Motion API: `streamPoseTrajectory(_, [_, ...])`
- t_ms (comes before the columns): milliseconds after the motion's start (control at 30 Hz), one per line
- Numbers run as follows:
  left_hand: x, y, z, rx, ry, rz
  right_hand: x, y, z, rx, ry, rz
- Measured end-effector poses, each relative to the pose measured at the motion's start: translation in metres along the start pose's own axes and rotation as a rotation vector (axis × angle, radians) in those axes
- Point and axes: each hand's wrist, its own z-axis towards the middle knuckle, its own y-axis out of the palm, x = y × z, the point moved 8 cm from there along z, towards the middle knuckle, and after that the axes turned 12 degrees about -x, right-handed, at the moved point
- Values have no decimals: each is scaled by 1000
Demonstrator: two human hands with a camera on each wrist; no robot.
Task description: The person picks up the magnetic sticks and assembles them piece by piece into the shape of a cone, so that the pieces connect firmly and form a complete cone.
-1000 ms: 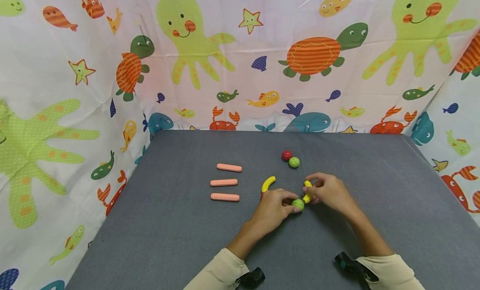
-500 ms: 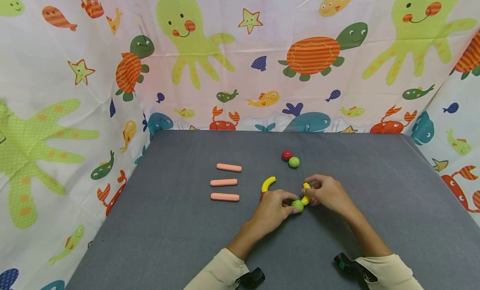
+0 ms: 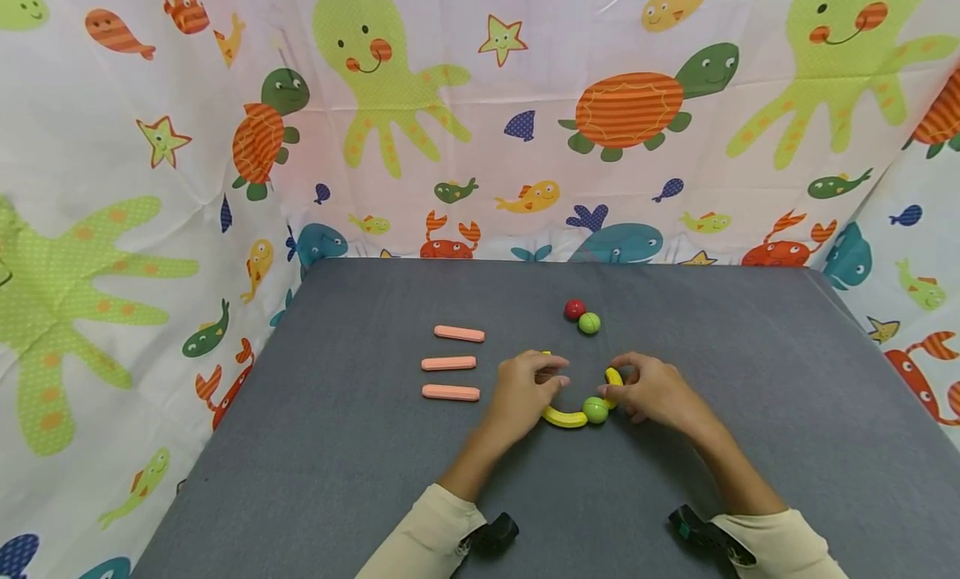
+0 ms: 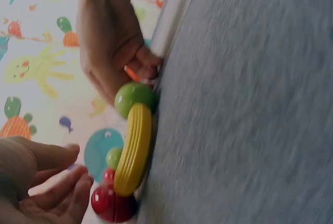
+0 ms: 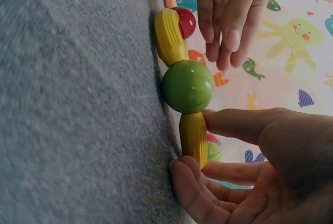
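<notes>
Where the right grip point(image 3: 656, 389) pinches, a yellow piece point(image 5: 193, 139) lies.

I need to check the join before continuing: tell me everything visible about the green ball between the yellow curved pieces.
The green ball is round, smooth and glossy, perhaps painted wood or plastic, with a faint surface line. It rests on the grey table, apparently touching the left yellow piece and the right yellow piece, which the right hand pinches. No hand grips it.
</notes>
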Motion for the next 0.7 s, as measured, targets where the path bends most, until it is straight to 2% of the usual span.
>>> streamPoseTrajectory(67, [-5,-8,0,35,-33,19,0,1,0,-4,3,3])
streamPoseTrajectory(133, [-12,-14,0,45,-81,40,0,2,0,0,4,10])
streamPoseTrajectory(333, [-32,-16,0,-9,-191,36,0,3,2,21,-11,31])
streamPoseTrajectory(467, [-36,-13,0,-40,-219,13,-1,2,2,43,-13,38])
streamPoseTrajectory(700, [-37,-9,-1,-68,-237,37,0,-5,2,91,-11,-8])
